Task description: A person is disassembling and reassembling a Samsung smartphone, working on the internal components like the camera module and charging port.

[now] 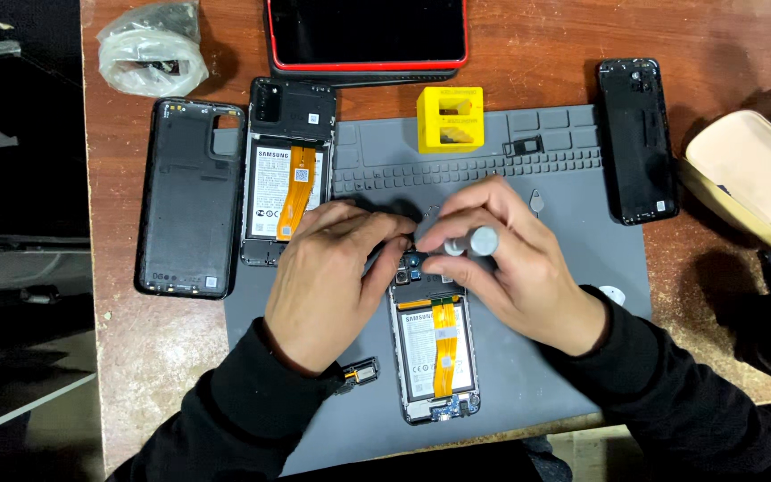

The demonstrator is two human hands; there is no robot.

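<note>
An opened phone (435,357) lies on the grey work mat (573,214), its white battery and orange flex cable exposed. My left hand (327,281) rests on the phone's upper left corner, fingers curled over its top edge. My right hand (506,259) grips a grey screwdriver (475,241), held over the phone's camera area. The tip is hidden behind my fingers.
A second opened phone (286,170) and a black back cover (189,196) lie at the left. A yellow block (450,119), a red-edged phone (366,36), a black phone (637,138), a plastic bag (149,49), a small loose part (359,373) and a beige case (747,174) surround the mat.
</note>
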